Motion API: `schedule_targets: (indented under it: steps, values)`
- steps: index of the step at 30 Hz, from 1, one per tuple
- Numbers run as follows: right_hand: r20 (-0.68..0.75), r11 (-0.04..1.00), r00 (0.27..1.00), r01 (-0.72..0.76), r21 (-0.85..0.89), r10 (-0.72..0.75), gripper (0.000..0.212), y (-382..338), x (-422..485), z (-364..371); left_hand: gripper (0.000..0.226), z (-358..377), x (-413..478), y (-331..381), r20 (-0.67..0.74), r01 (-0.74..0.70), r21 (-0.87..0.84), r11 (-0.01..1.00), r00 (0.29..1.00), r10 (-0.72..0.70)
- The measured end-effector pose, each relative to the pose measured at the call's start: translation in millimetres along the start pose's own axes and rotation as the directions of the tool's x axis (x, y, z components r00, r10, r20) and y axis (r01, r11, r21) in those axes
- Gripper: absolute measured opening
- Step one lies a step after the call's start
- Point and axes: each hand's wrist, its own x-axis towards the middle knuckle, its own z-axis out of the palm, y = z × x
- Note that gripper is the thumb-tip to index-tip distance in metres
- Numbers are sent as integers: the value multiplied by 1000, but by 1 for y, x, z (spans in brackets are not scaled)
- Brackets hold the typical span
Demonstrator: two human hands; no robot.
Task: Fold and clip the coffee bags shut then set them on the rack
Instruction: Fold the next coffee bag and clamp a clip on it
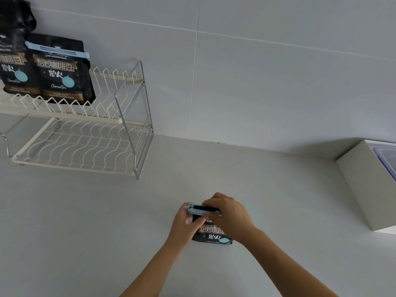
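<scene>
Done, seemingly: two racked bags (62, 69) on the rack (85, 144), upper tier, the nearer one clipped. Standing on the counter (85, 221), well apart from the rack: third bag (214, 234). Gripping the blue clip (194, 210) at its top with left hand (184, 224) and right hand (230, 217), fingers curled round it. Remaining: snapping shut, racking.

Left hand (185, 225) and right hand (230, 215) are bare; both forearms bare up to the frame's edge.

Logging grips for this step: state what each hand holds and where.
Left hand holds the coffee bag at its top left edge, under the blue clip; right hand grips the right half of that clip.
</scene>
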Motion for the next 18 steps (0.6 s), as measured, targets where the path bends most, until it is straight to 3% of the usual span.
schedule_targets:
  steps: [5, 12, 15, 18]
  values:
    - [-20, 1000, 1000, 9, -2, -9, 19, 0, -1, 1, 24, -4, -2, 1, 23, 18, -88, 996, 1000, -16]
    - [-12, 999, 1000, 28, -45, -28, 19, -1, -6, 0, 14, -15, -7, -5, -205, -23, 16, 1000, 978, 25]
    - [-13, 997, 1000, 23, -71, -24, 19, -4, -7, 0, 10, -16, -9, -4, -253, -54, 128, 990, 964, 85]
    - [-10, 998, 1000, 10, -60, -10, 18, -4, -8, -1, 15, -22, -9, 1, -200, -111, 333, 937, 962, 185]
